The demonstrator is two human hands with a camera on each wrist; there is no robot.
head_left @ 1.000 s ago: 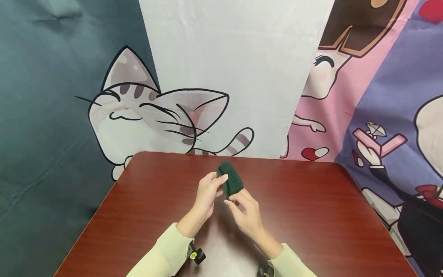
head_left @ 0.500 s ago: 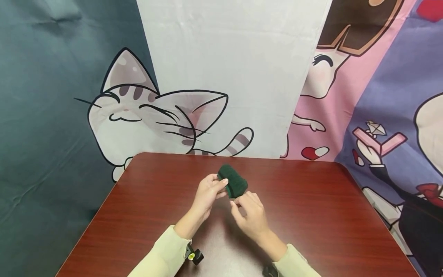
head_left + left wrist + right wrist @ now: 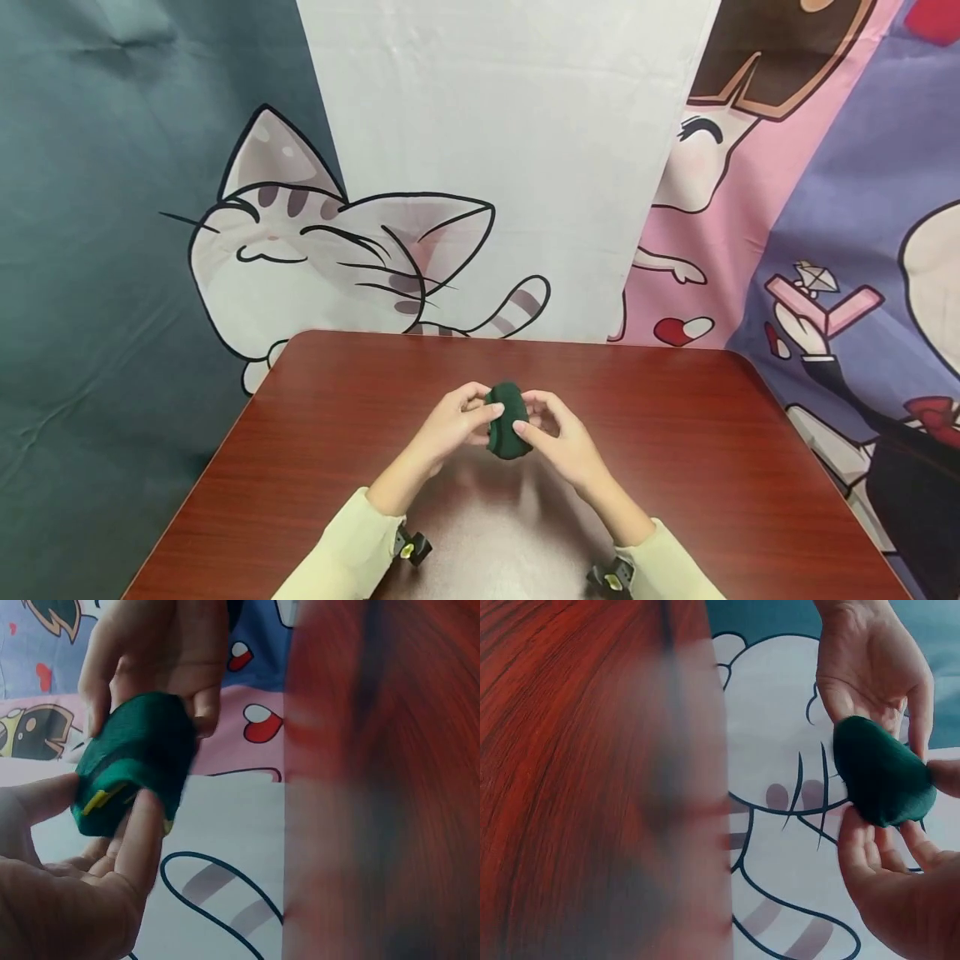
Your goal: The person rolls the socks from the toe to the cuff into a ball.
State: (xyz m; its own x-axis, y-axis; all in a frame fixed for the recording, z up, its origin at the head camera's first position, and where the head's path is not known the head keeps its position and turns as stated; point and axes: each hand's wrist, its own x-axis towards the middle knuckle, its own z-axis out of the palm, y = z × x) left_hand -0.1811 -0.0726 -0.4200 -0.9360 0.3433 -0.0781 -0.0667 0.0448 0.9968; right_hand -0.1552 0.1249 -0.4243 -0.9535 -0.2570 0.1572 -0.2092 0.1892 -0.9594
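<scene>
Between my two hands, above the table, is a small dark green bundle of folded cloth (image 3: 509,421). My left hand (image 3: 455,421) pinches its left edge, thumb on the near face. On the other side my right hand (image 3: 562,433) grips it, thumb on the front and fingers behind. In the left wrist view, the bundle (image 3: 139,761) shows a folded opening with yellow marks facing my left fingers. Its rounded, smooth side (image 3: 885,772) appears in the right wrist view.
A reddish-brown wooden table (image 3: 337,392) lies beneath the hands. Behind it hangs a cloth backdrop (image 3: 517,167) with a cartoon cat and figures. Both wrists wear small black cameras, the left one (image 3: 412,547) and the right one (image 3: 611,575).
The right hand has moved from the bundle's lower end to its right side. The bundle has come slightly lower and nearer, turned more upright, and looks more compact and rounded.
</scene>
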